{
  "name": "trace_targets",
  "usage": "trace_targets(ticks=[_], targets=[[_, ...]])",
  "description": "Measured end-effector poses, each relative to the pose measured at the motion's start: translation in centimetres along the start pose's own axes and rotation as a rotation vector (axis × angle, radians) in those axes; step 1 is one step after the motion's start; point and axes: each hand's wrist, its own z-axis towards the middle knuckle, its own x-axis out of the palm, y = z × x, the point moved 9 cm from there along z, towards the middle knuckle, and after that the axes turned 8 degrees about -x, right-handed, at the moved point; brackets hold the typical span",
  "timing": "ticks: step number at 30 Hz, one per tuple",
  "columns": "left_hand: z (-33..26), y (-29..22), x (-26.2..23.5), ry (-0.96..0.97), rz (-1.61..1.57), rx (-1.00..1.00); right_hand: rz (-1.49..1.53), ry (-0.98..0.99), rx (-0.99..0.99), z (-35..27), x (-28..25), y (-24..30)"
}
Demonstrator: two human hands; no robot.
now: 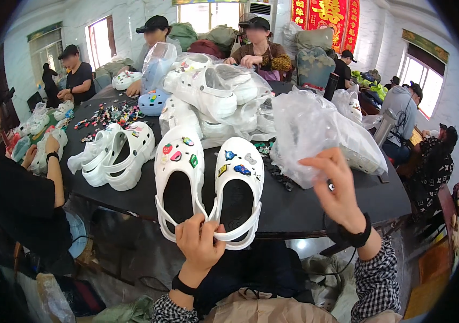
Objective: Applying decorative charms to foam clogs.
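My left hand (200, 239) is closed round the inner heel straps of two white clogs (243, 152), holding them side by side with the toes away from me at the table's near edge. Small colourful charms, among them a strawberry and a blue car, dot their tops. To the right, the thumb and fingertips of my right hand (339, 188) pinch the lower edge of a crumpled clear plastic bag (304, 126). The bag stands up above the table, apart from the clogs.
Bagged white clogs (216, 89) are heaped beyond the pair. Another white pair (127, 153) sits left on the dark table (315, 212), near scattered charms (108, 114) and a blue clog (154, 102). A large plastic-wrapped bundle (361, 142) lies right. Several people work around.
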Motion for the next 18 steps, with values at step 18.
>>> trace_targets(ticks=[18], targets=[[3.7,0.9,-0.5,0.319,-0.136,-0.075,-0.151,-0.261,-0.188,2.6,2.9,4.6]])
